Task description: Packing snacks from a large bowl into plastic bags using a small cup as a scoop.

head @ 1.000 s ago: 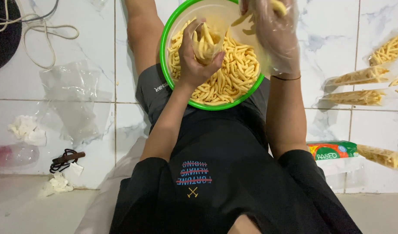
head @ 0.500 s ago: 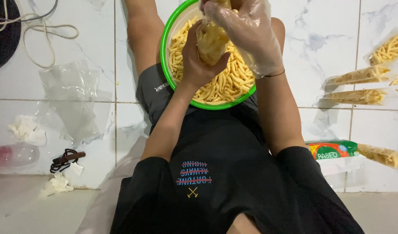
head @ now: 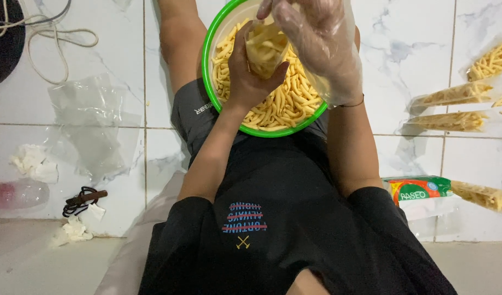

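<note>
Left hand [head: 251,82] grips bag [head: 266,52] upright over bowl [head: 208,71], catching spills; gloved right hand [head: 316,43] apparently pinches bag mouth, feeding sticks [head: 294,104].

The bowl [head: 218,41] of snack sticks [head: 294,101] sits on the person's lap, far of the shirt, with loose bags [head: 92,123] and tissues [head: 35,164] on the floor left and filled packets [head: 453,94] lying right.
</note>
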